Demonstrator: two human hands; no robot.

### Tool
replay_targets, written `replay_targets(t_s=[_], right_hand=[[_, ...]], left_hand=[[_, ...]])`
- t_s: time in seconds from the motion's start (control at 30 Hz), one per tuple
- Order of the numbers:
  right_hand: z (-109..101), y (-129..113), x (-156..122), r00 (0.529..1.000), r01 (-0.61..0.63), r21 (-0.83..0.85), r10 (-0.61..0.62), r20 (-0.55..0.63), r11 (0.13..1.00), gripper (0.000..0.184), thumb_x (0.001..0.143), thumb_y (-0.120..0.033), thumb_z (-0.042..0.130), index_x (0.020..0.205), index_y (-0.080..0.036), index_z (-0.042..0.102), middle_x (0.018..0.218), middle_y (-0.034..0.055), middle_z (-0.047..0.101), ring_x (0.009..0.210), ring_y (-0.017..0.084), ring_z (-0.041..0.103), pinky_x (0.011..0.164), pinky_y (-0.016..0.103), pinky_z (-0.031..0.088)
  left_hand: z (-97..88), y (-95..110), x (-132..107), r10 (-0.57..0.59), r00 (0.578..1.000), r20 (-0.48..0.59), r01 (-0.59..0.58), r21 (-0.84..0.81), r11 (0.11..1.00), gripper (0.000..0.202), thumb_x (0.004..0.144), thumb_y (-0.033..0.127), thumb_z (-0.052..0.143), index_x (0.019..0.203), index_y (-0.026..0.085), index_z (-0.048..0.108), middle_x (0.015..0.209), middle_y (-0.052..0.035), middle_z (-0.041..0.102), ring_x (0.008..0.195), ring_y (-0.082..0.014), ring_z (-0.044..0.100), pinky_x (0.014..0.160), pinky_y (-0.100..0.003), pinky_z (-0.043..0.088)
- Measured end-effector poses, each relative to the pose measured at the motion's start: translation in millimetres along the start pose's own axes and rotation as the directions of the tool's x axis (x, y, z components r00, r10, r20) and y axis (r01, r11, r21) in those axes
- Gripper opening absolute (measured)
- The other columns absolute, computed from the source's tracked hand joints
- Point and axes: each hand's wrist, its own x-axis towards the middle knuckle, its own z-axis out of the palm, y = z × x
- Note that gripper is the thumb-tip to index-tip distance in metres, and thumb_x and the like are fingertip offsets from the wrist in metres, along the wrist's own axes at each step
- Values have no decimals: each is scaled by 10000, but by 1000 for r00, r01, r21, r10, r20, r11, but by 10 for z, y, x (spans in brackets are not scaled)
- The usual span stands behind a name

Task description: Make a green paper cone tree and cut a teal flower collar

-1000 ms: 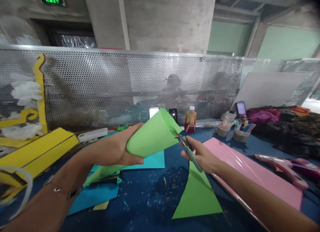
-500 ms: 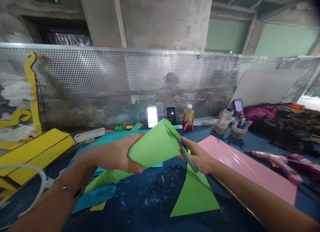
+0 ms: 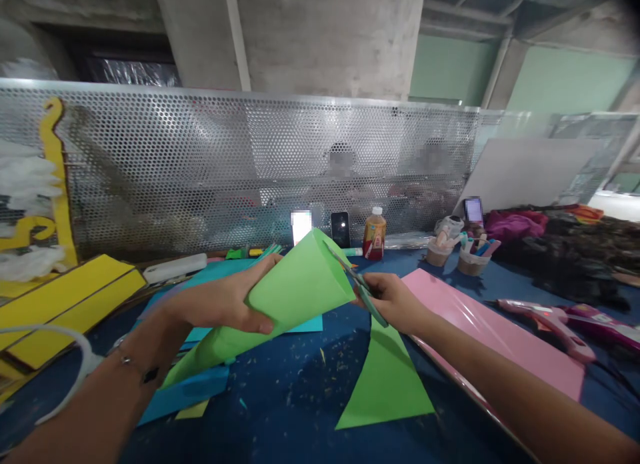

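Left hand: your left hand point(image 3: 220, 301) is closed around the middle of the green paper cone point(image 3: 295, 294), with a bracelet point(image 3: 133, 361) on the wrist.
Right hand: your right hand point(image 3: 390, 301) is closed on the green-handled scissors point(image 3: 363, 292), just beside the cone's wide rim.
Scissors: the blades point up and left, with their tips across the rim; you cannot tell whether they are cutting.
Cone: it is held in the air above the desk point(image 3: 280, 411), between your hands, its narrow end aimed down and left.
Under the cone: teal paper point(image 3: 305, 325) and blue paper point(image 3: 183, 387) lie on the desk.
Right of your hand: a green triangle point(image 3: 385, 384) lies just below it, beside a pink sheet point(image 3: 480, 324), with a glue gun point(image 3: 543, 324) beyond.
Left of your hands: a yellow board point(image 3: 70, 311) lies on the desk.
Far edge: a bottle point(image 3: 373, 236), a phone point(image 3: 340, 229) and pen cups point(image 3: 473, 261) stand before a perforated metal screen point(image 3: 250, 151).
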Motion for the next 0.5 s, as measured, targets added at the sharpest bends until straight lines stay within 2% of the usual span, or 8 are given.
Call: replay_targets(t_s=[0.1, 0.17, 0.27, 0.4, 0.5], right_hand=[[1, -63, -16, 999, 16, -32, -15, 33, 999, 263, 854, -421, 716, 836, -174, 628, 757, -23, 575, 724, 160, 494, 645, 272, 374], [-1, -105, -29, 999, 29, -48, -27, 44, 998, 268, 865, -429, 706, 875, -174, 625, 802, -12, 599, 756, 169, 505, 674, 282, 386], [3, -146, -46, 999, 46, -47, -45, 26, 998, 287, 865, -454, 703, 899, -184, 609, 819, -3, 599, 768, 177, 500, 698, 294, 405], [18, -160, -61, 998, 61, -8, -61, 24, 998, 284, 863, -449, 699, 971, -200, 617, 851, 8, 607, 796, 190, 502, 714, 305, 428], [30, -161, -61, 997, 68, 13, -69, 42, 998, 267, 858, -436, 678, 952, -200, 599, 855, 0, 590, 785, 182, 484, 725, 311, 422]], left_hand=[[-26, -12, -23, -58, 997, 60, 62, -73, 995, 1097, 741, 550, 814, 1644, 295, 245, 1527, -156, 545, 1315, -409, 577, 967, -459, 574], [-52, 21, -33, -77, 992, 97, 89, -123, 988, 1005, 772, 532, 789, 1625, 315, 304, 1463, -133, 608, 1244, -389, 635, 908, -426, 602], [-77, 88, -32, -112, 988, 111, 122, -95, 988, 900, 770, 543, 779, 1568, 333, 420, 1385, -102, 670, 1159, -373, 687, 853, -398, 621], [-59, 134, -9, -97, 989, 108, 99, -10, 995, 847, 766, 564, 775, 1523, 318, 486, 1406, -101, 664, 1201, -386, 667, 947, -454, 590], [-25, 147, 15, -89, 991, 100, 87, 30, 996, 866, 740, 581, 789, 1511, 309, 500, 1446, -101, 638, 1231, -393, 645, 990, -473, 565]])
